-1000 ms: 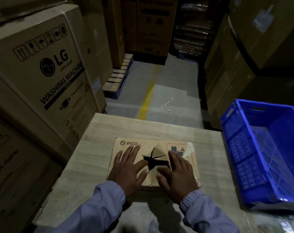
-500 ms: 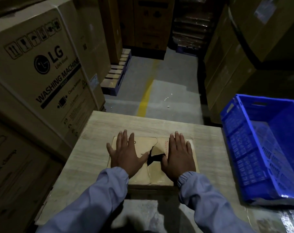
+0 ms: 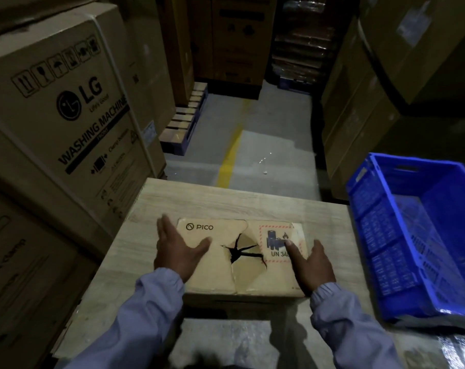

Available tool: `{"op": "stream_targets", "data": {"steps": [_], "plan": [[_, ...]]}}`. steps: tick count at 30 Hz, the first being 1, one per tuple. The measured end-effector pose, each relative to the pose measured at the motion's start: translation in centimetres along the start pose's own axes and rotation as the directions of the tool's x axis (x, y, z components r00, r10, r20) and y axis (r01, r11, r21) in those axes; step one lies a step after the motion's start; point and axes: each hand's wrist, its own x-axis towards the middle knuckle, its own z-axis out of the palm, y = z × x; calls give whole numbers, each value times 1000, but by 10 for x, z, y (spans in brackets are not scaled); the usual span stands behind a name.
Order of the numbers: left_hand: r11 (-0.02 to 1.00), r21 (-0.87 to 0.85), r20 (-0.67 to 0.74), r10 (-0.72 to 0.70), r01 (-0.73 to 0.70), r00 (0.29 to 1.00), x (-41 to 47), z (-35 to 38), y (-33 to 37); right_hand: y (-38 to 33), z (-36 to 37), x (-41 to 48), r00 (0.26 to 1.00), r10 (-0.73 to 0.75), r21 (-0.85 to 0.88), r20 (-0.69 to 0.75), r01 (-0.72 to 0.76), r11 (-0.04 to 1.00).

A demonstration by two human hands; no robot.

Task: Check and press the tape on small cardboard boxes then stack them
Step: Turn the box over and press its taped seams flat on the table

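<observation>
The flat brown cardboard box with the PICO logo (image 3: 215, 272) lies on the pale wood-grain table (image 3: 226, 198), near the edge closest to me. Its top is split by a dark jagged tear (image 3: 239, 251) where the flaps meet at the centre seam. In this dim light I cannot make out any tape over it. A red-hatched battery label (image 3: 276, 235) sits on the right flap.

My left hand (image 3: 175, 251) lies against the box's left edge, fingers straight along the side and thumb spread flat across the top. My right hand (image 3: 311, 265) mirrors it at the right edge, thumb laid on the label and fingers seemingly straight along the side. Neither hand is curled round anything.

I judge I am at the checking and pressing step, with both hands framing the box. Next I should bring my palms back over the seam and push the torn flaps down evenly. Too much pressure could widen that tear. After that I would take a firm hold under both sides to lift it for stacking.

A blue plastic mesh crate (image 3: 364, 209) stands just beside the table on my right. A large LG washing machine carton (image 3: 66, 102) is on my left.
</observation>
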Motion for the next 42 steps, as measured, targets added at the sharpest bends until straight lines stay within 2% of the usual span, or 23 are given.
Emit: {"op": "stream_targets", "data": {"steps": [2, 3, 7, 11, 14, 19, 23, 29, 31, 35, 38, 40, 42], "plan": [[970, -136, 133, -182, 200, 974, 7, -5, -8, 4, -3, -2, 993, 58, 76, 107, -66, 995], [964, -149, 180, -195, 222, 964, 8, -6, -11, 4, -3, -4, 992, 45, 70, 122, -54, 996], [970, -190, 141, -125, 151, 982, 3, -10, -6, -3, -11, -12, 995, -14, 138, 97, 0, 990], [936, -325, 145, -89, 132, 985, -5, -13, -1, -11, -28, -16, 994, -62, 206, 85, 44, 978], [910, -404, 80, -66, 93, 995, -11, -14, 8, -11, -34, -17, 991, -127, 213, 34, 117, 970], [901, -424, 71, -67, 91, 995, -16, -15, 10, -7, -37, -30, 990, -140, 319, -29, 141, 937], [938, -332, 103, -68, 99, 992, -22, -3, -19, 18, -27, -33, 996, -82, 293, -32, 88, 952], [968, -239, 264, -4, 70, 964, -54, 15, -51, 68, -7, -43, 998, 63, 221, -14, -58, 973], [971, -230, 263, 5, 57, 965, -66, 21, -64, 81, 1, -50, 996, 93, 191, 1, -92, 977], [963, -236, 292, -62, 134, 954, -76, 32, -83, 103, 13, -61, 989, 145, 190, 0, -143, 971], [951, -249, 315, -97, 181, 944, -73, 35, -84, 107, 19, -60, 979, 206, 326, 1, -195, 925], [965, -205, 286, -99, 162, 953, -63, 32, -77, 107, 27, -58, 948, 313, 490, 66, -304, 817], [995, -86, 192, -40, 57, 981, -47, 30, -63, 112, 38, -57, 894, 420, 596, 156, -425, 681]]}}
